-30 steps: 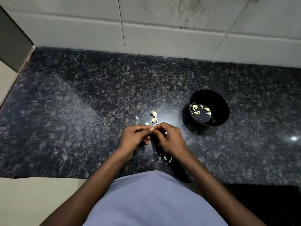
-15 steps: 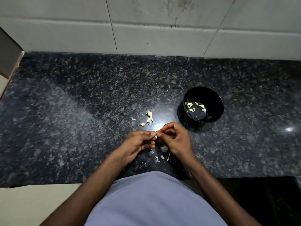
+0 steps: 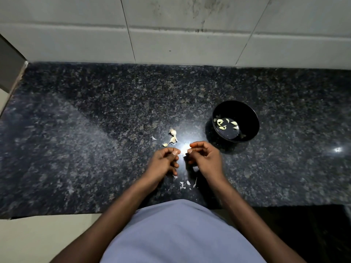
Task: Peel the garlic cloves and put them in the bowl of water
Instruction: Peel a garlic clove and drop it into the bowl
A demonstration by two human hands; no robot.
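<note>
Left hand (image 3: 163,161) and right hand (image 3: 206,158) just apart over the worktop (image 3: 95,149), fingers curled, whether they hold garlic unclear; unpeeled cloves (image 3: 172,138) beyond them; peeled cloves (image 3: 226,123) in bowl (image 3: 247,114), right

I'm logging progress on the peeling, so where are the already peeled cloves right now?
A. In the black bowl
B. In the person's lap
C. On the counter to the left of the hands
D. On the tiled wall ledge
A: several pale peeled cloves lie in the water inside the black bowl, which stands on the counter beyond the right hand.
</note>
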